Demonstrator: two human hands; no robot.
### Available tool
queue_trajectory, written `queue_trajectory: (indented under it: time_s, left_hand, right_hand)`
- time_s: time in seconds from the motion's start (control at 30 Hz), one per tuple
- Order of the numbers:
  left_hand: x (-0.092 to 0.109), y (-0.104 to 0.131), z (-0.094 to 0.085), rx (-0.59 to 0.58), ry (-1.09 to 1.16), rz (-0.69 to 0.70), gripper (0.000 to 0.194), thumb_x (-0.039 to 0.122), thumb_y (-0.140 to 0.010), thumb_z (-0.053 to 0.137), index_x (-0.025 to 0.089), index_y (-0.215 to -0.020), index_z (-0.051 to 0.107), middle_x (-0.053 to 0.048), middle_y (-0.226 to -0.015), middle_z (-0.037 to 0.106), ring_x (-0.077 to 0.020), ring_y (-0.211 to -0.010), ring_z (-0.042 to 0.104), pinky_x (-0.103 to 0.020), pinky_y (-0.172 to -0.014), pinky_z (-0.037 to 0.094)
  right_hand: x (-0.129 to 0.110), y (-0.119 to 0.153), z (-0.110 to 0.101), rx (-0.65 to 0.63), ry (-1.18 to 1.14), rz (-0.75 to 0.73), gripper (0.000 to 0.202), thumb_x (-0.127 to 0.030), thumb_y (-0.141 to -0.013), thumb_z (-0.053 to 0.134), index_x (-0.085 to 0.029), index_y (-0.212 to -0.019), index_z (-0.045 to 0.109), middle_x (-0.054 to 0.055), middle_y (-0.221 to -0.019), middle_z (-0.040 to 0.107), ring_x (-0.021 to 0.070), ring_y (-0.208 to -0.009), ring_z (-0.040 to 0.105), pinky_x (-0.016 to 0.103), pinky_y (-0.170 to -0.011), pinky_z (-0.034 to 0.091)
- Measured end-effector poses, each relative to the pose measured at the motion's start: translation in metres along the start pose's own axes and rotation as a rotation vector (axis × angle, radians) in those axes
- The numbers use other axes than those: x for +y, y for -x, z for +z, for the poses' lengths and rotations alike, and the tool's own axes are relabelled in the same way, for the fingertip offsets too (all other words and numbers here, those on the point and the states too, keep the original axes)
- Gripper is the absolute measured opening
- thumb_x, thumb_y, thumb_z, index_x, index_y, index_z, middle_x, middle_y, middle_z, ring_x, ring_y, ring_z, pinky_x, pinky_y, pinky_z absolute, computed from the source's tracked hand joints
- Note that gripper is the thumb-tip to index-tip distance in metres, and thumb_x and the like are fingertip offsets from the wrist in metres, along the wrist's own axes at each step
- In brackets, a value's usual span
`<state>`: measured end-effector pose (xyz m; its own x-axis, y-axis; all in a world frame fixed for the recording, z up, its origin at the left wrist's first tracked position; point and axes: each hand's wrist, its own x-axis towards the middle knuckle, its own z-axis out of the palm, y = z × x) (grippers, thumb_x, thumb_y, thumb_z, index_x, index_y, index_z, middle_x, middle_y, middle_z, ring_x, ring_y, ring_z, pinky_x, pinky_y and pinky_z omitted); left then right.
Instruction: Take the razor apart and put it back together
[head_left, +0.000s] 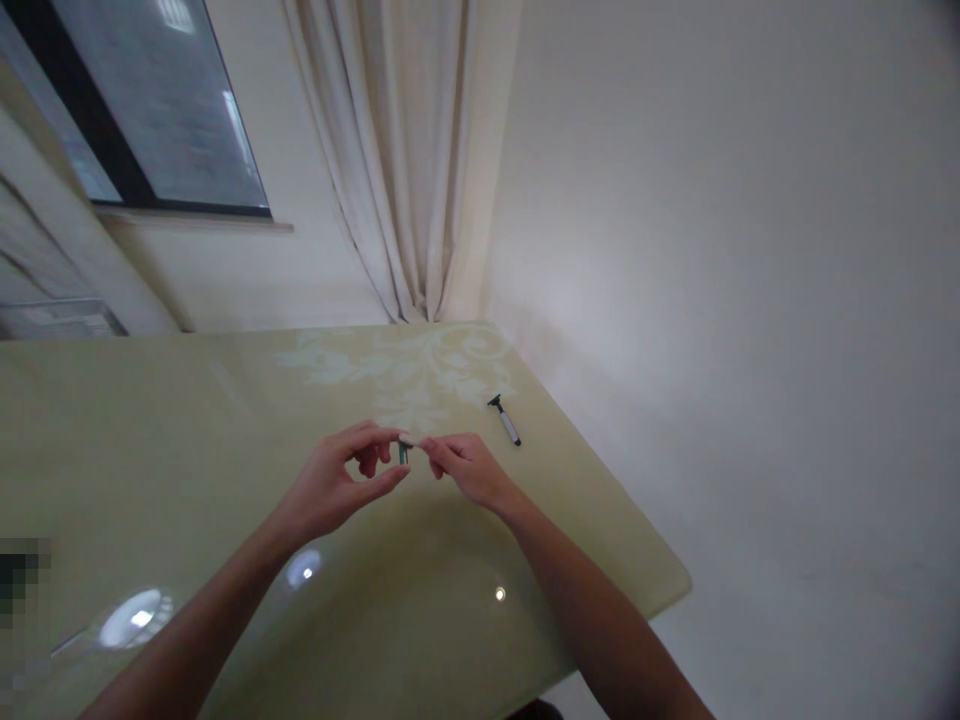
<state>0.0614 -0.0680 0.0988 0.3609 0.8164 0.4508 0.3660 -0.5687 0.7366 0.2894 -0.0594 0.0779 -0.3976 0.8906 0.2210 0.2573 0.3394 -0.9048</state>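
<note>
Between the thumb and index fingertip of my left hand [334, 480] is a small, upright greenish-dark piece [403, 453] with a light edge; its exact kind is too small to make out. My right hand [469, 466] meets it from the right, thumb and index finger pinched at a thin pale bit [411, 441] at its top. Whether that bit is part of the same piece I cannot tell. Beyond my right hand, a razor [507, 420] with a grey and black handle lies on the table, touched by neither hand.
The glossy pale-green table [360, 620] has a white floral pattern near its far corner and reflects lights. Its right edge runs beside a plain wall [720, 300]. Behind the table hang curtains [405, 150] next to a dark-framed window [187, 110].
</note>
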Motion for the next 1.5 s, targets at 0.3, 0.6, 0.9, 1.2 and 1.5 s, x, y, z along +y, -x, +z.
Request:
queue_trajectory:
  time_s: [0.3, 0.6, 0.9, 1.2, 1.5]
  left_hand:
    - [-0.015, 0.042, 0.021, 0.026, 0.063, -0.214, 0.030, 0.043, -0.086, 0.075, 0.019, -0.104, 0.078, 0.001, -0.071, 0.060, -0.0120, -0.062, 0.053, -0.024, -0.059, 0.045]
    - [-0.025, 0.044, 0.022, 0.079, 0.162, -0.260, 0.034, 0.045, -0.083, 0.077, 0.018, -0.104, 0.079, 0.001, -0.072, 0.061, -0.0117, -0.062, 0.053, -0.023, -0.057, 0.043]
    - [-0.037, 0.049, 0.020, 0.160, 0.185, -0.253, 0.036, 0.042, -0.085, 0.078, 0.021, -0.114, 0.078, 0.000, -0.079, 0.064, -0.0119, -0.064, 0.056, -0.024, -0.060, 0.047]
    - [-0.035, 0.053, 0.021, 0.156, 0.146, -0.196, 0.035, 0.039, -0.087, 0.078, 0.023, -0.117, 0.077, 0.000, -0.081, 0.065, -0.0114, -0.065, 0.057, -0.023, -0.060, 0.047]
    - [-0.038, 0.054, 0.022, 0.175, 0.150, -0.204, 0.037, 0.039, -0.088, 0.076, 0.023, -0.122, 0.076, -0.001, -0.082, 0.065, -0.0122, -0.067, 0.059, -0.025, -0.063, 0.049]
  right_hand:
    - [0.007, 0.001, 0.015, -0.152, 0.189, 0.022, 0.064, -0.067, -0.100, 0.050, -0.016, -0.065, 0.065, -0.003, -0.056, 0.048, 0.0109, -0.057, 0.044, 0.026, -0.059, 0.029]
    - [0.011, -0.001, 0.013, -0.102, 0.182, 0.022, 0.066, -0.068, -0.100, 0.048, -0.016, -0.065, 0.067, -0.003, -0.055, 0.045, 0.0118, -0.056, 0.043, 0.027, -0.059, 0.029]
    - [0.015, -0.001, 0.011, -0.085, 0.162, 0.054, 0.064, -0.067, -0.100, 0.050, -0.016, -0.065, 0.067, -0.004, -0.055, 0.043, 0.0111, -0.056, 0.041, 0.026, -0.058, 0.028]
    - [0.014, 0.000, 0.008, -0.120, 0.168, 0.064, 0.063, -0.066, -0.100, 0.052, -0.015, -0.066, 0.069, -0.004, -0.055, 0.045, 0.0106, -0.055, 0.041, 0.026, -0.057, 0.027]
    - [0.014, -0.001, 0.007, -0.120, 0.137, 0.046, 0.065, -0.069, -0.100, 0.051, -0.016, -0.067, 0.070, -0.004, -0.055, 0.044, 0.0111, -0.055, 0.040, 0.026, -0.057, 0.027]
